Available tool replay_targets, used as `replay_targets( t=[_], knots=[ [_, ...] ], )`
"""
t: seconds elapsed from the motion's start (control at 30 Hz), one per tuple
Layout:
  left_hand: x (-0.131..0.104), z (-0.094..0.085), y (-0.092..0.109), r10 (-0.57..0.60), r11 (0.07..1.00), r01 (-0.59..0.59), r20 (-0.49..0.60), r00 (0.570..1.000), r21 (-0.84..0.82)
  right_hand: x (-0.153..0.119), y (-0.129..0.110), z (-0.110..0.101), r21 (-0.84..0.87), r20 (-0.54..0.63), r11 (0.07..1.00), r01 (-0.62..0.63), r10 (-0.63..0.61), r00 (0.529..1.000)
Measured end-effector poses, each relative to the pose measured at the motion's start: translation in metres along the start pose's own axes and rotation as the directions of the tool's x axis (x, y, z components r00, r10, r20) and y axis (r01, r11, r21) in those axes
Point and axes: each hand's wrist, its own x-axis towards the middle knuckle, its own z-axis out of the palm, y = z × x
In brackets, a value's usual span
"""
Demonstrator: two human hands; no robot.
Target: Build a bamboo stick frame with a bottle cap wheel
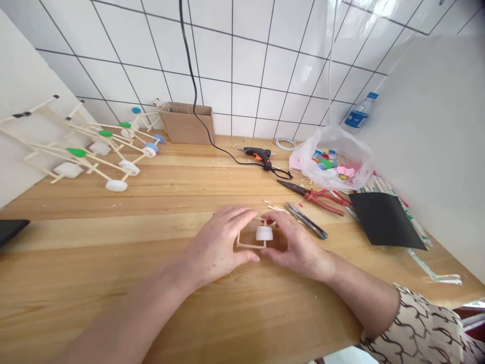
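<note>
A small frame of pale wooden sticks lies between my two hands over the wooden table. A white bottle cap sits on the frame's right side. My right hand grips that side, its thumb and fingers at the front and back corners by the cap. My left hand curves around the frame's left side, fingers at the back stick and thumb stretched along the front. Whether its fingertips press on the sticks is partly hidden.
Scissors-like snips, red-handled pliers and a black glue gun lie beyond my right hand. Stick models with caps stand at left, a cardboard box behind. A plastic bag of caps and black sheet are right.
</note>
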Motion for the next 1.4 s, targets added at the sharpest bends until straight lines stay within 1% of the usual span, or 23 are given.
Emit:
replay_targets(
  t=[0.1,0.23,0.47,0.7,0.83,1.03,1.23,1.4],
  knots=[
    [-0.001,0.008,-0.002,0.036,0.999,-0.036,0.013,0.999,0.03,0.001,0.0,0.002,0.004,-0.022,1.0,0.018,-0.018,1.0],
    [-0.002,0.013,-0.004,0.037,0.999,-0.038,0.018,0.999,0.037,0.001,0.0,0.003,0.03,-0.028,0.999,0.018,-0.017,0.999],
    [-0.003,0.01,-0.002,-0.029,0.999,0.031,0.084,0.996,-0.024,-0.001,0.0,0.005,0.042,-0.006,0.999,0.032,-0.032,0.999],
    [-0.004,0.012,-0.002,-0.009,0.998,0.01,0.017,1.0,-0.059,-0.001,-0.004,0.003,0.069,0.03,0.998,0.005,-0.007,1.0],
    [-0.004,0.012,-0.001,-0.023,0.997,0.025,0.017,1.0,-0.071,-0.003,-0.001,0.004,0.062,0.019,0.998,0.016,-0.017,1.0],
    [-0.005,0.015,-0.003,-0.051,0.994,0.055,0.047,0.998,-0.094,-0.002,0.0,0.003,0.032,-0.004,0.998,0.05,-0.05,0.999],
    [-0.006,0.018,-0.006,-0.018,0.997,0.02,0.019,1.0,-0.078,0.0,-0.002,0.001,0.038,0.0,0.998,0.059,-0.059,0.998],
    [-0.005,0.017,-0.005,-0.022,0.995,0.024,0.017,1.0,-0.102,-0.002,0.0,0.003,0.06,0.033,0.998,0.022,-0.024,0.999]
  ],
)
